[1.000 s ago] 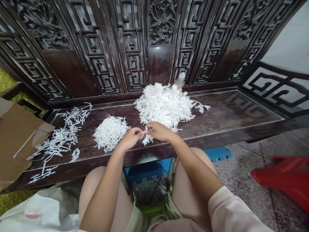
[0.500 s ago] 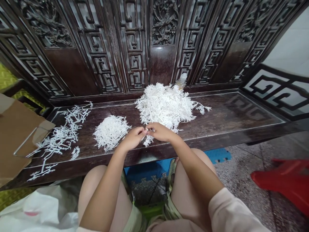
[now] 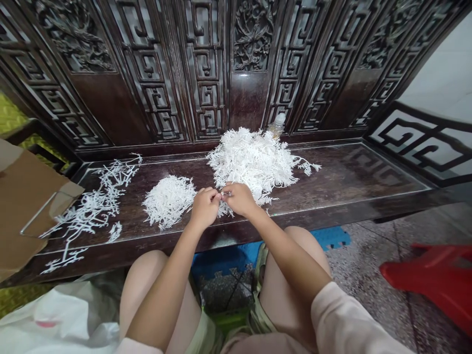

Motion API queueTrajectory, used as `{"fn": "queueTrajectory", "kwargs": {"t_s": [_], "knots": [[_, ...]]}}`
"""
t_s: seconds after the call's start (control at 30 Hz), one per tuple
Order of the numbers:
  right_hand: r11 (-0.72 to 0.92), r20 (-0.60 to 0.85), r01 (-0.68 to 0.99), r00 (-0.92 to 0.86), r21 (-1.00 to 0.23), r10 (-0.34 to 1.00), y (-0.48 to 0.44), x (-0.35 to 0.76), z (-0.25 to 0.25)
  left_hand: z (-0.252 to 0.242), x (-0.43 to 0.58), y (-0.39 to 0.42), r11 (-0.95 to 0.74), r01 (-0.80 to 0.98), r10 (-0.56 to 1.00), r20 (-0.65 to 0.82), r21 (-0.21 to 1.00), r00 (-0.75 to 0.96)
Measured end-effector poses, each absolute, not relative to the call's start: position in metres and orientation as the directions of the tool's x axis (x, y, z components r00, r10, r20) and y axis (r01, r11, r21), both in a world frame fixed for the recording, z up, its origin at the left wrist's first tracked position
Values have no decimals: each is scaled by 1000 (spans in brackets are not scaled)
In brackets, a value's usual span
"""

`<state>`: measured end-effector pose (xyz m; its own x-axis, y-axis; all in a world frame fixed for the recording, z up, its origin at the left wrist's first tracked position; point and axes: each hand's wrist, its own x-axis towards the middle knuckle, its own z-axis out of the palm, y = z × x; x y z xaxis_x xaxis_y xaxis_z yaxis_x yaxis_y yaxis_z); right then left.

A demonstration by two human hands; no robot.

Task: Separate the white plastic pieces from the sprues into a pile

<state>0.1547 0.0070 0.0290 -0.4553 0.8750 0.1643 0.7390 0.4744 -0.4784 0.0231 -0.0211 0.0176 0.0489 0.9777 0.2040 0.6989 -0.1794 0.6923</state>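
Observation:
My left hand [image 3: 206, 206] and my right hand [image 3: 239, 198] meet fingertip to fingertip above the bench's front part. Both are closed in a pinch on a small white branching piece [image 3: 225, 210], partly covered by the fingers; its frayed ends show below them. Just behind my right hand rises a large heap of white branching pieces [image 3: 252, 157]. A smaller heap of short white pieces [image 3: 169, 199] lies beside my left hand. Farther left, a loose spread of white branched stems [image 3: 92, 209] lies on the bench.
The dark wooden bench [image 3: 339, 182] has a carved lattice back [image 3: 249, 93]. A capped clear bottle [image 3: 277, 124] stands behind the large heap. At left are a cardboard box [image 3: 29, 196] and a white plastic bag [image 3: 62, 314]. A red plastic stool [image 3: 431, 275] stands on the floor at right.
My hands have shifted slightly; the left has turned more upright and the right fingers have curled in further around the white piece. The heaps look the same.

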Motion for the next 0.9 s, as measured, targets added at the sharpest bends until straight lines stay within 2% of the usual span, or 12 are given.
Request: {"fn": "queueTrajectory", "kwargs": {"t_s": [0.13,0.2,0.27,0.3,0.37,0.43,0.53,0.63,0.77,0.9], "knots": [[457,238,808,-393,-372,888,4,150,26,21,31,-26,-184,676,970,243,714,8],[389,232,852,-324,-351,917,9,152,23,29,38,-33,-248,591,965,249,768,82],[267,185,877,-208,-401,961,19,157,21,36,44,-39,-315,470,949,255,825,187],[219,156,857,-164,-467,974,24,161,20,37,44,-40,-317,420,946,250,850,208],[210,114,744,-178,-635,977,32,170,19,36,38,-36,-225,378,974,195,898,117],[233,75,614,-272,-755,959,35,177,20,29,25,-27,-61,347,992,95,936,-83],[255,26,556,-386,-791,922,31,181,22,20,5,-14,93,224,959,-27,970,-283],[272,20,561,-414,-781,910,26,179,26,20,3,-12,151,26,960,-140,988,-241],[259,13,544,-415,-798,910,22,176,32,24,20,-17,277,-213,947,-304,937,-105],[252,1,535,-424,-807,905,20,176,34,25,26,-16,308,-362,926,-364,880,-96]]}}
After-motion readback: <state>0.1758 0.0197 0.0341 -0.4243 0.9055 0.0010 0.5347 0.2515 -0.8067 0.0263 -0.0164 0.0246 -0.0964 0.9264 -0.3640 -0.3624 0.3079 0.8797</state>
